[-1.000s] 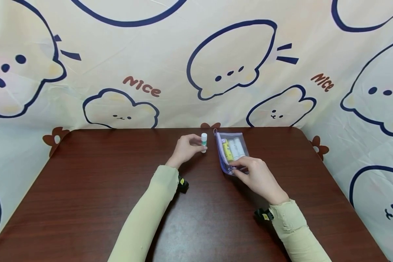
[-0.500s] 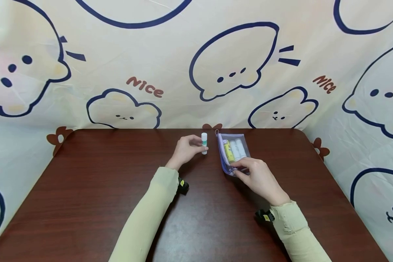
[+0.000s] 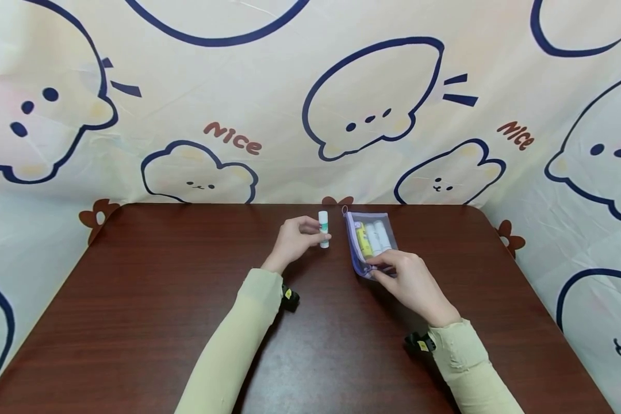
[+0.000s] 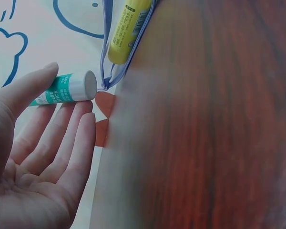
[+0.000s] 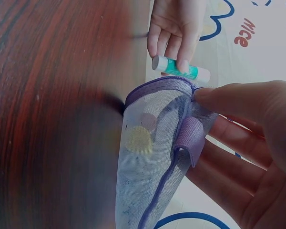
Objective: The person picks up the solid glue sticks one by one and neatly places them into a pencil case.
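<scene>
A white glue stick (image 3: 323, 222) with a green label is upright between the thumb and fingers of my left hand (image 3: 291, 242). In the left wrist view the thumb presses the glue stick (image 4: 62, 89) against the fingertips. Just to the right is a purple mesh zip pouch (image 3: 356, 261), its near end pinched by my right hand (image 3: 406, 282). Inside the pouch lie a yellow tube (image 3: 363, 240) and white tubes (image 3: 375, 239). The right wrist view shows my thumb on the purple edge of the pouch (image 5: 157, 183). My right hand covers the pouch's lower right corner.
The dark wooden table (image 3: 134, 299) ends at a far edge close behind the pouch. A cream cloth (image 3: 279, 86) with blue-outlined cartoon figures rises behind and at the sides. A black strap device (image 3: 290, 298) is on my left wrist, another (image 3: 420, 341) on my right.
The whole view has shifted slightly. My left hand has lowered the glue stick a little, while it stays upright. My right hand keeps its pinch on the pouch.
</scene>
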A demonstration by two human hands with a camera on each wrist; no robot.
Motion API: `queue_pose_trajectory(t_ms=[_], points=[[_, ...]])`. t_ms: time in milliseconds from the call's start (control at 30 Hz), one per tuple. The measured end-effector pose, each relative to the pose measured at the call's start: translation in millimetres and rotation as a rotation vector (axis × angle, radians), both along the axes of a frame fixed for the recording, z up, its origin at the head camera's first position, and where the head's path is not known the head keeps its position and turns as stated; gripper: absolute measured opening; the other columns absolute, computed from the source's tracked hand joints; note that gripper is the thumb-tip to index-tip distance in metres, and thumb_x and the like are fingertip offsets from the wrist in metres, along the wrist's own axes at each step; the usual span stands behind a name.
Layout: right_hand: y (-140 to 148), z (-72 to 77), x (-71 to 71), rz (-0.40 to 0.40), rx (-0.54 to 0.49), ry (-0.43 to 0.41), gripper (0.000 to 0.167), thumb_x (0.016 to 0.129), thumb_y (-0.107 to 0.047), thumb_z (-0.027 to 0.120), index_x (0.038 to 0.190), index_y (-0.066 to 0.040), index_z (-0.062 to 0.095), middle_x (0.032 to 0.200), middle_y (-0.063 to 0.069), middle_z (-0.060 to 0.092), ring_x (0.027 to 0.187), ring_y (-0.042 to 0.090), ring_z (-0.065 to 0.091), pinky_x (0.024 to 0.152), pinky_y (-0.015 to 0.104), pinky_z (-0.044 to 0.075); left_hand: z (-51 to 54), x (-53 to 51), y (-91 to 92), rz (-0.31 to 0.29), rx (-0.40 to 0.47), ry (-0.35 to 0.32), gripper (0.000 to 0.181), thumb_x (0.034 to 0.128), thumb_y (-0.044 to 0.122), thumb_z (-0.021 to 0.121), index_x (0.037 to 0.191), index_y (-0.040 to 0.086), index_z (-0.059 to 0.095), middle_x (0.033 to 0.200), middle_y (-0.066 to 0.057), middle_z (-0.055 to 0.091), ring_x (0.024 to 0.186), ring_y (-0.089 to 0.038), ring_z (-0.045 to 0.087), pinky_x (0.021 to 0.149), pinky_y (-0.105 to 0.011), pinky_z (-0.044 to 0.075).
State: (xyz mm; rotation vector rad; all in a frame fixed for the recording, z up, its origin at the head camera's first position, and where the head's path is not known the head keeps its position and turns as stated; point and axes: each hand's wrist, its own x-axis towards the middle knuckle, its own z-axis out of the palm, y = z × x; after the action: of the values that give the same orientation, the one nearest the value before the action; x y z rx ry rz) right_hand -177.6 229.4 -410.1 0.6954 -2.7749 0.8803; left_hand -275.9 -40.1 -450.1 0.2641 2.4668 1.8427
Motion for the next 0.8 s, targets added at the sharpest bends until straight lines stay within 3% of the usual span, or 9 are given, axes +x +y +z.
queue_pose_trajectory(t_ms=[800], points=[[1,-0.9,-1.1,0.0,0.0,0.043,0.021,0.087,-0.008,0.082,0.108,-0.013,0.079,0.105,-0.001,0.073,0.088,0.013,0.067,0.073,0.034,0.059,1.4,16.5,5.3,0.017,0.091,-0.083,0.033,0.0838,0.021,0.087,0.108,0.003,0.073,0.097,-0.01,0.074,0.079,-0.025,0.073,0.076,-0.04,0.061]])
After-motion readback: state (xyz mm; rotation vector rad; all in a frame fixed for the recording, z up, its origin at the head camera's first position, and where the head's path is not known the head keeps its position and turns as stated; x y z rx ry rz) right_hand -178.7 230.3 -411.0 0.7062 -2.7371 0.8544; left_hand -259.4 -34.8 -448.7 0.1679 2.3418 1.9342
